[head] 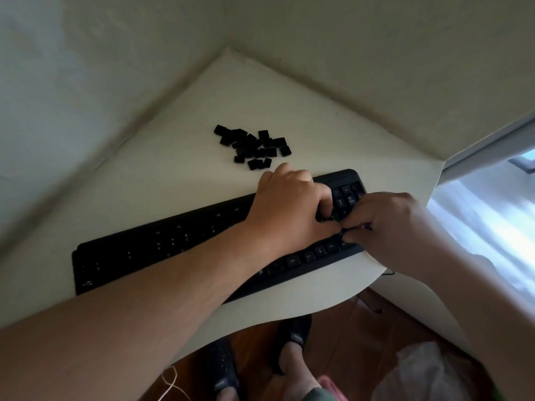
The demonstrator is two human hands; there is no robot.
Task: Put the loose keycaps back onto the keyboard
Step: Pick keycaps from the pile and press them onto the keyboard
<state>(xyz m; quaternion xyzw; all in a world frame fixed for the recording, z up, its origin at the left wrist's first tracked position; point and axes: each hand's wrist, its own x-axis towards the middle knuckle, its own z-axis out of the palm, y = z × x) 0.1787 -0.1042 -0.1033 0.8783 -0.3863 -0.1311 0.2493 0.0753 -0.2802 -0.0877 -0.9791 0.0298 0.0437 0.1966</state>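
Black keyboard [173, 250] lies diagonally on white table [173, 175]. Loose keycaps [252, 146] heaped on the table just behind it, apart from both hands. Left hand [289, 209] and right hand [388, 224] meet over the keyboard's right end, fingers curled down onto the keys; whether either pinches a keycap cannot be told. Slippered feet [292, 345] below table edge.

both hands [292, 204] [388, 224] press keyboard [162, 247]; keycaps [253, 147] beyond
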